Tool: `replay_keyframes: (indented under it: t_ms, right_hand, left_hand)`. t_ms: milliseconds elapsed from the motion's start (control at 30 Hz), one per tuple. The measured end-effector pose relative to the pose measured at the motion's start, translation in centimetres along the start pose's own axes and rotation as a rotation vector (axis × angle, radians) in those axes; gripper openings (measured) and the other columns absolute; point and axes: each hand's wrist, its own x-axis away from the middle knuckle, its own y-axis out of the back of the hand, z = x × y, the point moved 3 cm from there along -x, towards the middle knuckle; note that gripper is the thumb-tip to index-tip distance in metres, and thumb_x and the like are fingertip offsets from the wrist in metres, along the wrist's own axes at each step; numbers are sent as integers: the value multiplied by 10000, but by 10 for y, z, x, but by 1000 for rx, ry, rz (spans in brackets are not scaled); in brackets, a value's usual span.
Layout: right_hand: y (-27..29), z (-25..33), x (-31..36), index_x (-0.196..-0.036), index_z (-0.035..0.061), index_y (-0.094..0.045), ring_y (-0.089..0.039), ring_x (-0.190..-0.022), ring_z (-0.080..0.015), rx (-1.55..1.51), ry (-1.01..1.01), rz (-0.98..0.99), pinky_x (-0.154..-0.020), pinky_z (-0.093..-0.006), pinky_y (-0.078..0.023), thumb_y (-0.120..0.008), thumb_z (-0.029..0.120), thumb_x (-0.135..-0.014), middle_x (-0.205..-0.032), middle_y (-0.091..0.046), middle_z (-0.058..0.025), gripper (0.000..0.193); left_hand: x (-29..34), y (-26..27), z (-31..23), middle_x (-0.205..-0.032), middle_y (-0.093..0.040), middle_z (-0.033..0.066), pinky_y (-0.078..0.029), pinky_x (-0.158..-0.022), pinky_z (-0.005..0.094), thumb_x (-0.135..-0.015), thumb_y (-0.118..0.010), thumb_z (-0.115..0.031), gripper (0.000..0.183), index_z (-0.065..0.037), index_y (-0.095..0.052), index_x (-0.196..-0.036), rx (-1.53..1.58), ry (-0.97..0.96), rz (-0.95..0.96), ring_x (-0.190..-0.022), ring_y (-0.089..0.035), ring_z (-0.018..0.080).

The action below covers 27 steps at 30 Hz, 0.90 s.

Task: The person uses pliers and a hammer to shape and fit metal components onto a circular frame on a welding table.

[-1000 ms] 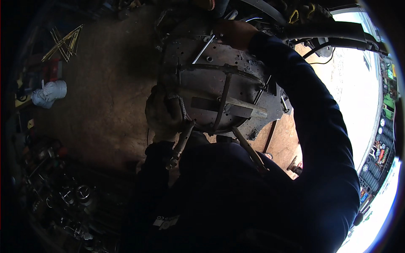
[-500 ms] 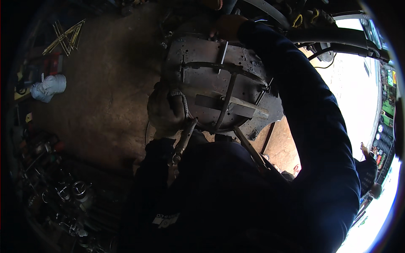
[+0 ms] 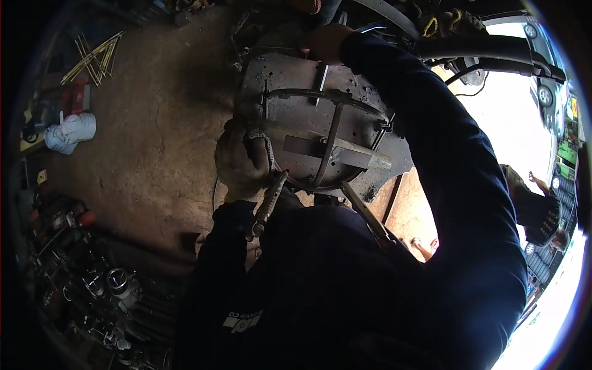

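Note:
A dark metal plate (image 3: 296, 77), dotted with small holes, lies in front of me, with a curved metal frame (image 3: 333, 139) across it. My left hand (image 3: 240, 157), in a dirty work glove, is curled at the plate's near-left edge; what it closes on, if anything, is hidden. Beside it, a ridged metal handle (image 3: 271, 202) slants down toward my body. My bare right hand (image 3: 327, 44) reaches to the plate's far edge, its fingers bent and mostly hidden. Just below that hand, a bright metal rod (image 3: 321, 85) points toward me.
Crossed thin rods (image 3: 95, 58) and a pale cloth bundle (image 3: 71, 131) lie at left, with cluttered machine parts (image 3: 117, 280) below. Thick dark tubes (image 3: 475, 50) cross the upper right. Another person (image 3: 533, 209) is at the right, beyond my arm.
My right hand has shifted slightly left along the far edge; my left hand stays put. The other person has come further into view, and a parked car now shows at the upper right.

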Motion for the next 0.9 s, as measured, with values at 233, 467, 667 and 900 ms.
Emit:
replay_keyframes:
  t_ms: [233,467,667,900]
  right_hand:
    - [13,14,5,-1193,120,-597,-706,-984,-300,-53,-80,22,-818,-419,-563,-661,147,-931,-1099,-701,-128,271]
    - [31,-16,101,-1201,80,-674,-689,-1010,-301,-620,90,-586,-853,-430,-551,-653,192,-976,-1125,-695,-180,252]
    - [-3,62,222,-1247,-3,-636,-662,-906,-148,-1266,-172,-332,-838,-290,-544,-643,129,-996,-1042,-694,-71,284]
    - [-39,99,221,-1232,35,-647,-611,-921,-88,-1659,-241,-252,-829,-253,-498,-658,131,-994,-996,-679,-5,257]
  left_hand:
    - [3,1,3,-1132,-681,218,-545,-878,451,-924,-612,-117,352,29,-627,-1243,43,29,30,-1009,-678,391]
    - [5,0,0,-1109,-681,213,-562,-841,456,-941,-631,-129,332,17,-613,-1239,-24,134,87,-988,-688,387]
    - [12,-14,12,-1020,-678,197,-572,-708,409,-911,-657,-62,323,18,-595,-1217,20,-92,-118,-847,-706,332]
    - [19,-20,20,-1002,-685,160,-571,-670,363,-896,-689,-61,362,3,-607,-1242,-6,-120,-172,-793,-698,242]
